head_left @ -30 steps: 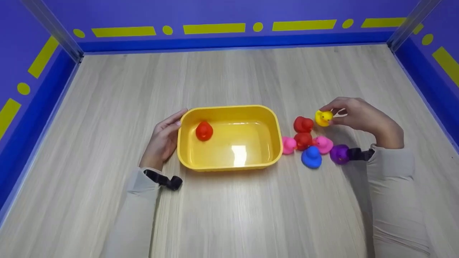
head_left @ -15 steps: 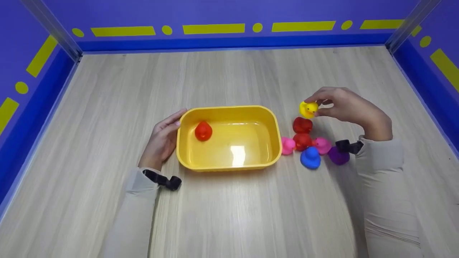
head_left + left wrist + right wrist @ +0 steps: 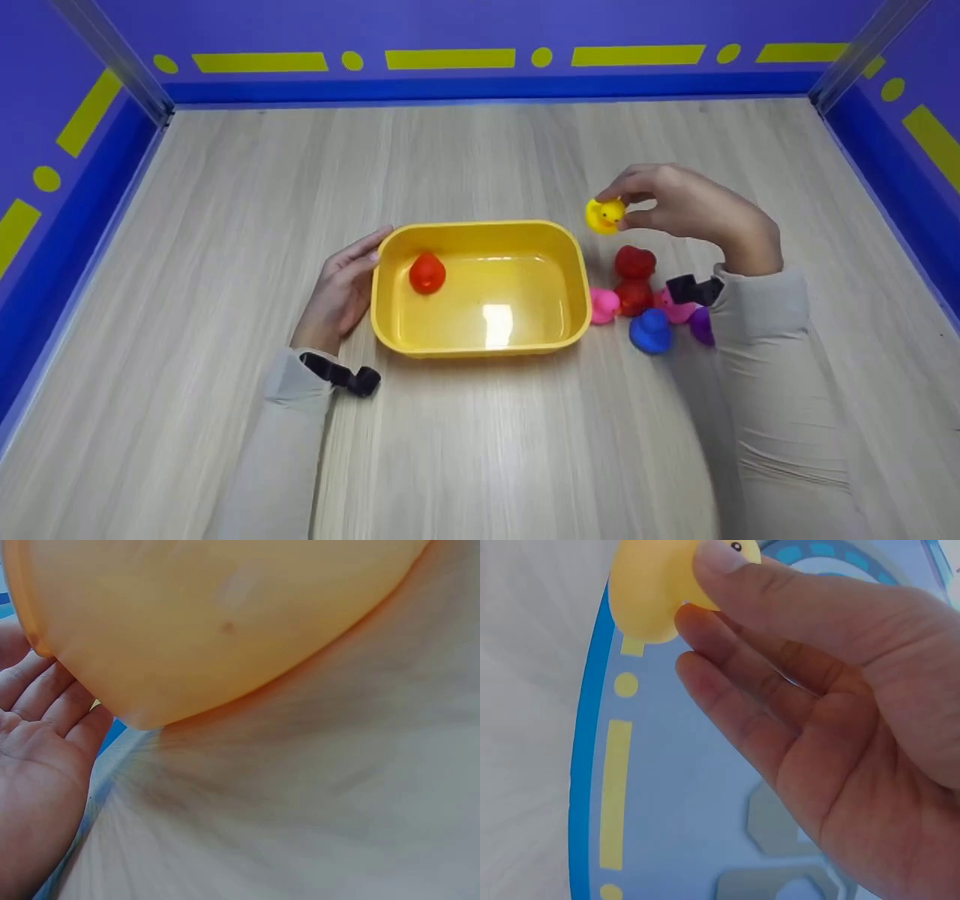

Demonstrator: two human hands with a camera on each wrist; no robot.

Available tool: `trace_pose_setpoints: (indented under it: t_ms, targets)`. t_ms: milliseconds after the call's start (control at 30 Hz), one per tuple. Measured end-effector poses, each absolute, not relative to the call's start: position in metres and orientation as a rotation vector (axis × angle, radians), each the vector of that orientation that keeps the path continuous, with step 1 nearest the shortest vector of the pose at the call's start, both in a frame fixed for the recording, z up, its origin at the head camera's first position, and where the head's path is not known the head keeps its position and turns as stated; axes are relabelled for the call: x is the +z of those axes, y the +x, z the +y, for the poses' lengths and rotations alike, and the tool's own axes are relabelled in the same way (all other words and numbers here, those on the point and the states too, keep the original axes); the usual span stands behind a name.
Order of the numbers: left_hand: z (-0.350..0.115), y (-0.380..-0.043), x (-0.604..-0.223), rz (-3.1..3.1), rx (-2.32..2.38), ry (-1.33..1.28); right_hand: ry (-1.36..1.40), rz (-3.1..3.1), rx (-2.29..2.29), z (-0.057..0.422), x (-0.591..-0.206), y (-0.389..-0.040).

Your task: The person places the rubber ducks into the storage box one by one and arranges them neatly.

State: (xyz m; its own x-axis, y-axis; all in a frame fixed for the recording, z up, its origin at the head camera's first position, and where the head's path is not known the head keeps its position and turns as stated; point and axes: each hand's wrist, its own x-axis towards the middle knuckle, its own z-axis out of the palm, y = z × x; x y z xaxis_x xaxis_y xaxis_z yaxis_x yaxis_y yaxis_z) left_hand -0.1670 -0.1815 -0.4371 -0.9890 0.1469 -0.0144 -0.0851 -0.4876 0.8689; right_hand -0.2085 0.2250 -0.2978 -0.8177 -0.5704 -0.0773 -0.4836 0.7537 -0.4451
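Observation:
My right hand (image 3: 686, 199) pinches a yellow rubber duck (image 3: 602, 217) between thumb and fingertips, beyond the back right corner of a yellow plastic tub (image 3: 480, 351). The right wrist view shows the thumb on the yellow duck (image 3: 641, 592), the lower fingers extended below it. My left hand (image 3: 334, 289) rests against the tub's left side, its thumb near the rim. In the left wrist view, its fairly straight fingers touch the tub's outer wall (image 3: 187, 630), their tips hidden behind it. One red rubber duck (image 3: 427, 274) sits inside the tub, towards the left.
Right of the tub lie two red ducks (image 3: 634, 262), a pink duck (image 3: 604, 305) by the tub wall, another pink duck (image 3: 675, 309), a blue duck (image 3: 650, 331) and a purple duck (image 3: 702, 327), partly covered by the right sleeve. Purple-blue panels (image 3: 450, 30) border the wooden tabletop (image 3: 480, 165).
My right hand has carried the yellow duck left and farther back, past the red ducks towards the tub's back right corner. The left hand and tub have stayed in place.

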Motion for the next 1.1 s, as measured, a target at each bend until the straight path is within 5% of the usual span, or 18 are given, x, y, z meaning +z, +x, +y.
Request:
trace_pose_setpoints:
  t_ms: [1100]
  targets:
    - [-0.182,-0.168,-0.439,1.512,2.609,0.116,-0.962,2.530,-0.511,0.124,-0.296,-0.224]
